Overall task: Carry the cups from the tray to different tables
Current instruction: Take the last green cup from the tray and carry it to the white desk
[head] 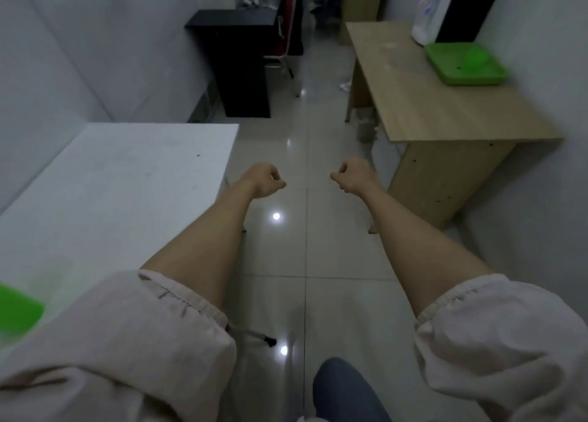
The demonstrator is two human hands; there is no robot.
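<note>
A green tray [451, 71] lies on the far end of the wooden table [429, 109] at the right, with a green cup [475, 61] in it. A green object [17, 310] shows at the left edge on the white table [127, 182]; blur hides what it is. My left hand [264, 179] and my right hand [351, 176] are held out over the tiled floor between the two tables. Both have the fingers curled in and hold nothing.
A black cabinet [241, 55] stands at the far end of the aisle, beside a red chair [286, 39]. A water dispenser [428, 10] stands behind the wooden table. White walls close in on both sides. My knee in jeans [346, 393] shows at the bottom.
</note>
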